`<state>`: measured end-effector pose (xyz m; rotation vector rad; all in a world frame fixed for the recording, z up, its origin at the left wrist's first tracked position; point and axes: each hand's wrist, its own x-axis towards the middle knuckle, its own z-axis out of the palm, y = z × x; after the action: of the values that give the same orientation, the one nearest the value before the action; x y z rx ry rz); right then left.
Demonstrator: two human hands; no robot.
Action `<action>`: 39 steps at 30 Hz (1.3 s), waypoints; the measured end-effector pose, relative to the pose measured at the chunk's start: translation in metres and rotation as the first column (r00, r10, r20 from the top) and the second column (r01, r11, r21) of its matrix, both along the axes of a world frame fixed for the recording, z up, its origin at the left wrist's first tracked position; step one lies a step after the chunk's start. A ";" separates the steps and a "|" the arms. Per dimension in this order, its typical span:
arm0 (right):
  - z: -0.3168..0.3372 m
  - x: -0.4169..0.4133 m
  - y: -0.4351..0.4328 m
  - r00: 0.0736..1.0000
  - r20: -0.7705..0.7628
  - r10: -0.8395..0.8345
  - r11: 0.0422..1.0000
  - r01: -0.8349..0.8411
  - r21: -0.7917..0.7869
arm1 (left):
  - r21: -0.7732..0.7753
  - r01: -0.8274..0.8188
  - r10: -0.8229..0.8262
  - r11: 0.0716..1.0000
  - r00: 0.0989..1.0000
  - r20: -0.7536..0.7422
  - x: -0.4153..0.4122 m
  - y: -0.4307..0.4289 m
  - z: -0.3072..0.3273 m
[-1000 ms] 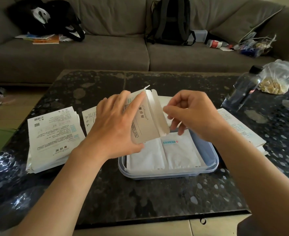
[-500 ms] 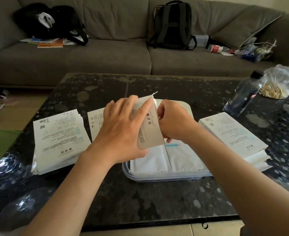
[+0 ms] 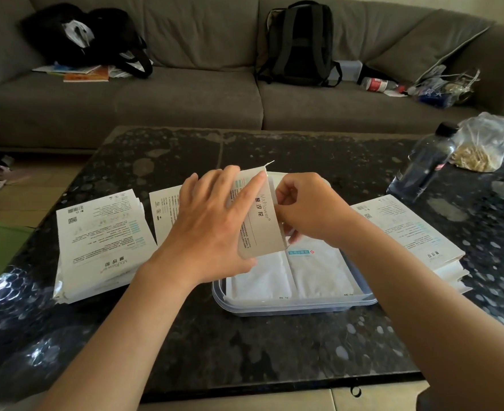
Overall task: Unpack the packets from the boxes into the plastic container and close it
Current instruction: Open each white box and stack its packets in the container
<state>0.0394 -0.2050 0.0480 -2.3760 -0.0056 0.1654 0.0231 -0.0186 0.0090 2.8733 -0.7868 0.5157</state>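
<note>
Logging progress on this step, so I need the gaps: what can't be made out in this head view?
- Inside the box: whether packets remain; head view, the right hand covers its open end.
- Its fingertips: behind the box, so what they pinch is unclear.
- Far end of the container: covered by the box and left hand.
- Fine print on the left stack: too small.

My right hand has moved left from its position clear of the box and now meets the box's open right end, thumb and curled fingers pinching there. The end flap, open a second ago, is now covered by that hand.
</note>
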 end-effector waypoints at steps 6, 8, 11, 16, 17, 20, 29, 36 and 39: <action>0.007 -0.003 -0.016 0.994 -0.037 -0.107 0.980 0.112 0.167 | -0.002 0.004 -0.004 1.000 1.000 -0.027 0.001 0.002 0.001; 0.009 -0.005 -0.025 0.988 -0.059 -0.141 0.960 0.151 0.235 | -0.005 -0.001 0.001 1.000 1.000 -0.026 0.001 0.004 0.001; 0.014 -0.007 -0.041 0.983 -0.037 -0.177 0.935 0.180 0.306 | -0.022 -0.006 0.006 1.000 1.000 -0.021 0.002 0.006 0.002; 0.029 -0.013 -0.067 0.989 -0.019 -0.149 0.814 0.133 0.565 | -0.028 -0.027 0.027 0.999 0.999 -0.026 0.004 0.009 0.002; 0.031 -0.014 -0.070 0.992 -0.008 -0.128 0.804 0.108 0.585 | -0.025 -0.033 0.033 0.999 0.999 -0.027 0.004 0.009 0.002; 0.037 -0.016 -0.078 0.996 -0.019 -0.092 0.774 0.084 0.627 | -0.006 -0.058 0.057 0.998 0.998 -0.039 0.004 0.011 0.002; 0.032 -0.019 -0.095 0.997 0.066 -0.029 0.772 -0.019 0.635 | -0.005 -0.180 0.180 0.984 0.984 -0.016 0.008 0.020 0.006; 0.035 -0.020 -0.092 0.987 0.151 -0.058 0.858 -0.028 0.513 | -0.009 -0.224 0.223 0.975 0.975 -0.020 0.009 0.025 0.007; 0.037 -0.022 -0.088 0.994 0.100 -0.035 0.923 -0.006 0.385 | -0.020 -0.212 0.211 0.977 0.977 -0.012 0.008 0.023 0.008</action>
<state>0.0175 -0.2933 0.0850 -1.9875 -0.0651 0.0264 0.0311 0.0044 0.0166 2.9535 -0.4723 0.5285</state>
